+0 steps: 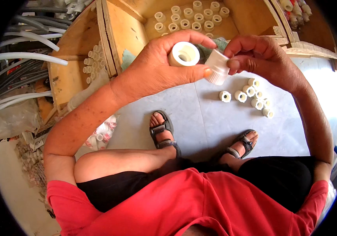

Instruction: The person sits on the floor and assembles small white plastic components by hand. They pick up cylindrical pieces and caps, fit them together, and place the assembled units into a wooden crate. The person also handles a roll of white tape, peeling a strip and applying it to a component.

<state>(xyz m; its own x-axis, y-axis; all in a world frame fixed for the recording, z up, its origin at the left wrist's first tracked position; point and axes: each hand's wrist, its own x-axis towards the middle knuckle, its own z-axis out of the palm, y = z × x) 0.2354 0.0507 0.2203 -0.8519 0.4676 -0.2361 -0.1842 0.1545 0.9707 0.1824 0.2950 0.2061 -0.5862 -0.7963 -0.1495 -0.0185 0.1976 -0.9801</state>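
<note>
In front of me my left hand (158,63) curls round a white plastic pipe fitting (184,54), its round open end facing up. The left thumb and forefinger reach past it to a second white piece, a pipe fitting with a ribbed collar (216,70). My right hand (255,59) pinches that ribbed fitting from the right between thumb and fingers, tilted. Whether the two pieces are joined cannot be seen. Below my right hand, several loose white fittings (249,91) rest on the grey floor (176,106).
Ahead, an open wooden compartment (239,23) holds several white fittings (188,14) standing upright. Another compartment at the left contains smaller fittings (94,61). White and dark pipes (31,58) jut in from the left. My sandalled feet (162,129) are below my hands.
</note>
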